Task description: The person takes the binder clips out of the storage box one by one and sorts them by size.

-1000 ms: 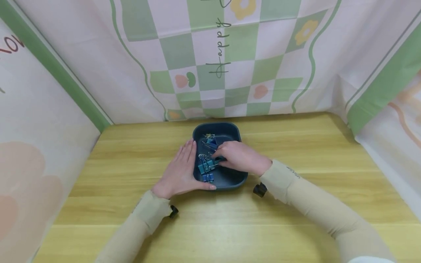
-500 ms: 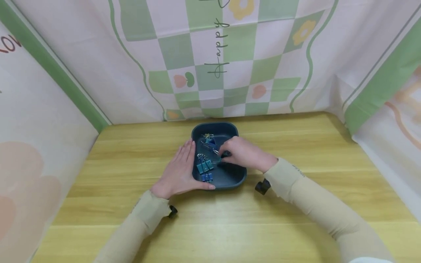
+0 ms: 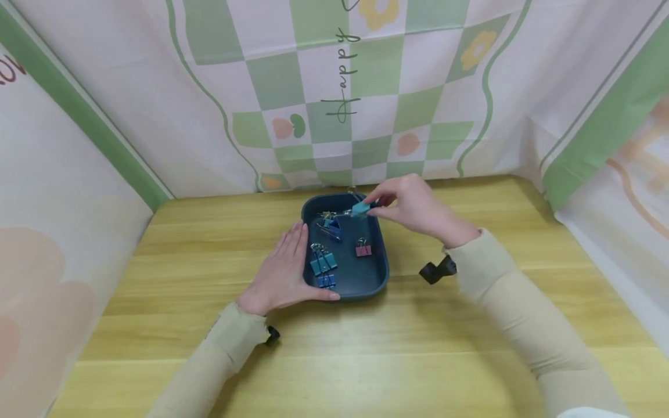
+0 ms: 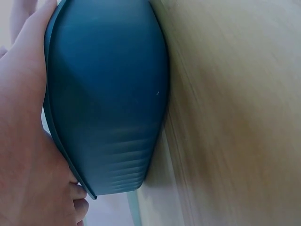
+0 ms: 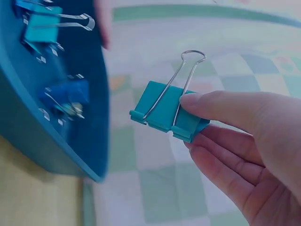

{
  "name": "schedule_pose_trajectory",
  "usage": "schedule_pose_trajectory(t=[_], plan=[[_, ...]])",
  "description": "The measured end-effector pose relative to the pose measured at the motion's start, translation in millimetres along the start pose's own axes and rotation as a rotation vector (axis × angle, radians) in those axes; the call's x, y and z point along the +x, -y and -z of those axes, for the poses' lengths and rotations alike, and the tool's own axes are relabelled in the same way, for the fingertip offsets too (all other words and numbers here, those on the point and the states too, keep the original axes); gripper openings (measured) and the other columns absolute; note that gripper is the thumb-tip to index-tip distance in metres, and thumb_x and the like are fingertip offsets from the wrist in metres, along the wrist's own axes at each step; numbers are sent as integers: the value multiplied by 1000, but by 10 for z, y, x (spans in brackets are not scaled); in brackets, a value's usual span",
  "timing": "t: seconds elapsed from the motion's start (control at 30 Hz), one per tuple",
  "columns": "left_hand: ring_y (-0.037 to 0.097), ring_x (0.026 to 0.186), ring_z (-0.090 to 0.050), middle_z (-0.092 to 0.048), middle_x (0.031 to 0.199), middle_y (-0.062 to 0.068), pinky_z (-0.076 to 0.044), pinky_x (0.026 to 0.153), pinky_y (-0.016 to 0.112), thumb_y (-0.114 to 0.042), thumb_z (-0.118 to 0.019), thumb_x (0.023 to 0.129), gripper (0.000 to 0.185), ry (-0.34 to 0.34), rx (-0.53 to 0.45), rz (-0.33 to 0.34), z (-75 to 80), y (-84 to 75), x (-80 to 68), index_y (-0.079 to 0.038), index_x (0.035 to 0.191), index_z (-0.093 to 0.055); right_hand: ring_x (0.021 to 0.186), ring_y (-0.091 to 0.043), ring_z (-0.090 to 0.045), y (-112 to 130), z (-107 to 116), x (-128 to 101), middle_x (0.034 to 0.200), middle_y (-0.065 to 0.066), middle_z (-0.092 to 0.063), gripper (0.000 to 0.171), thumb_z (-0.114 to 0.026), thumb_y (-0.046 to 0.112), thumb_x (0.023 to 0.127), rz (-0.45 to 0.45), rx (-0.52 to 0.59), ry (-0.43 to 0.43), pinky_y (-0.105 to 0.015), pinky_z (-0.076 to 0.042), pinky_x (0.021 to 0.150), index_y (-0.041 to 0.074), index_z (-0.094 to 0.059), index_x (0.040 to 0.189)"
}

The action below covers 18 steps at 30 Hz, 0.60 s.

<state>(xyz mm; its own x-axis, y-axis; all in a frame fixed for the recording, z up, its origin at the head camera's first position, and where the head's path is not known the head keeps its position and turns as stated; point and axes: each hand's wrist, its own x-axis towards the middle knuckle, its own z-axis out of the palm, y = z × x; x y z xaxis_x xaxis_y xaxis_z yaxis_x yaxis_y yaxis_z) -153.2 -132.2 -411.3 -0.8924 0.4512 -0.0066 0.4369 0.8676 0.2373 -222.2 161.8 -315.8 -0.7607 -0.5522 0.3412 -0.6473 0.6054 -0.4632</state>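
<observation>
A dark blue tray [image 3: 380, 273] sits mid-table and holds several binder clips: teal ones [image 3: 322, 262], a blue one [image 3: 326, 281], a pink one [image 3: 363, 249]. My left hand [image 3: 282, 273] lies flat against the tray's left side, thumb along its near rim; the left wrist view shows its palm [image 4: 23, 141] pressed to the tray wall [image 4: 108, 103]. My right hand [image 3: 413, 206] is lifted over the tray's far right corner and pinches a teal binder clip [image 3: 359, 209]. The right wrist view shows that clip [image 5: 167, 113] between thumb and fingers, wire handles up, with the tray [image 5: 56, 141] to the left.
The wooden table [image 3: 470, 325] stretches around the tray on all sides. A checked green and pink cloth backdrop [image 3: 334, 87] closes off the back and both sides. Beige sleeves cover both forearms.
My right hand has risen out of the tray toward its far right corner with a teal clip pinched in it. A pink clip it covered now shows. The left hand stayed put.
</observation>
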Motion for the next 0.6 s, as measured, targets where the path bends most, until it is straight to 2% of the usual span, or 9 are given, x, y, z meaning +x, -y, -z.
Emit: schedule_pose_trajectory(t=[0.1,0.33,0.6], plan=[[21,154,9,10,168,11,0,122,36,-104,-42,62,149,5,0,4,2,1,1,-4,161,5,81,-18,-72,-60,129,-8,92,-3,-76,16,-84,9,86,-69,5,-47,-36,-59,72,8,-81,102],[22,154,8,9,169,12,-1,123,36,-104,-43,62,149,1,-3,7,3,-1,0,-3,161,3,79,-16,-71,-253,325,-73,93,-4,-76,15,-83,14,88,-204,98,-158,-18,-54,70,11,-81,102],[21,154,8,9,169,12,0,123,36,-103,-43,62,149,9,-9,9,14,-8,-4,-3,161,4,87,-14,-69,-598,376,-148,103,-7,-76,24,-81,27,91,-384,176,-187,-19,-54,71,13,-80,110]])
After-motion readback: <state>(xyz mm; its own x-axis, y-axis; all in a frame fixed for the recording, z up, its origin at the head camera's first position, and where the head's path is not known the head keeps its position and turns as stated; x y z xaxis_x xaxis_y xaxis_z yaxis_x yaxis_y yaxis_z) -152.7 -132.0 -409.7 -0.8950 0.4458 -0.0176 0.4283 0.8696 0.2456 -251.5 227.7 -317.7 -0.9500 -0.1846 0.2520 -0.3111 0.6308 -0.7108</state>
